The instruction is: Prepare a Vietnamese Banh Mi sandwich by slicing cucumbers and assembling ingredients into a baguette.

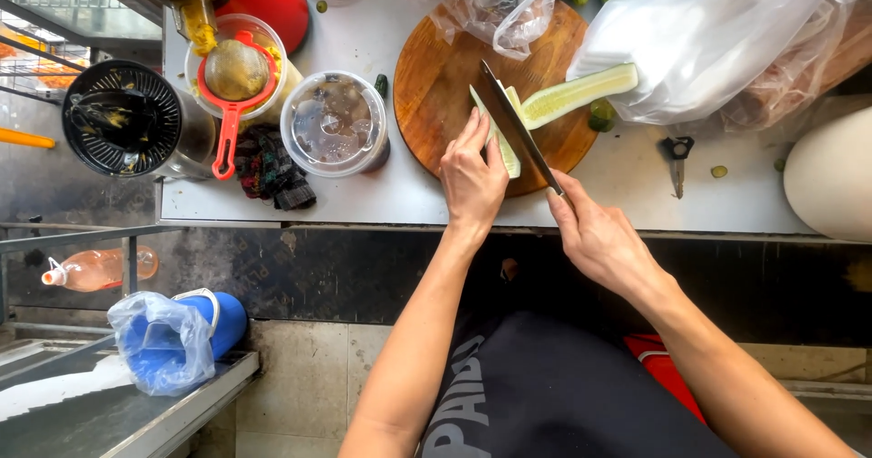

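Two hands cut a peeled cucumber lengthwise on a round cutting board.

The left hand [472, 178] presses its fingertips flat on a cucumber strip [505, 140] lying just ahead of it on the wooden cutting board [436, 85], near the table [581, 194] edge. The right hand [595, 235] is closed around the handle of a knife [518, 131], wrist bent inward, the blade slanting up and to the left across the strip. A second, longer cucumber half [577, 92] lies just beyond the blade, its long axis running up to the right, cut face upward.
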